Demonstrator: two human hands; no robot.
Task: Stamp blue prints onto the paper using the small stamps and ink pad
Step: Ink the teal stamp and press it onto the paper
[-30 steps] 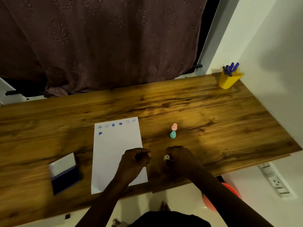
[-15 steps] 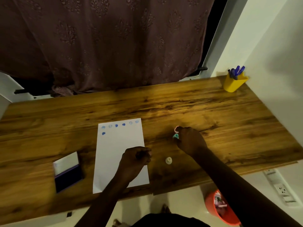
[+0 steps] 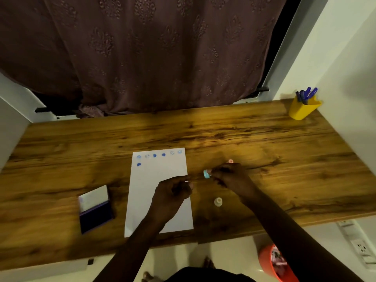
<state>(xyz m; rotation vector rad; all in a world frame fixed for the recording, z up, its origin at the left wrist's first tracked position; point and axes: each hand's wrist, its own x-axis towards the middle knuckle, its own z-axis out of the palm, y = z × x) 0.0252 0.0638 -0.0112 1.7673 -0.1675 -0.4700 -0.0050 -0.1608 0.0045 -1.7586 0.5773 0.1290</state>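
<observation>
Right hand pinches the teal stamp at its fingertips; left hand curls loosely over the paper's right edge, grip unclear.

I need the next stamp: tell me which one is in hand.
The teal stamp, pinched in the right hand. The pink one and cream one stand on the desk.

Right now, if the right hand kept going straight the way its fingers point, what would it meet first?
The right hand, holding the teal stamp, points left toward the paper. It would probably meet the paper's right edge first, or the left hand's fingertips; depth is unclear.
</observation>
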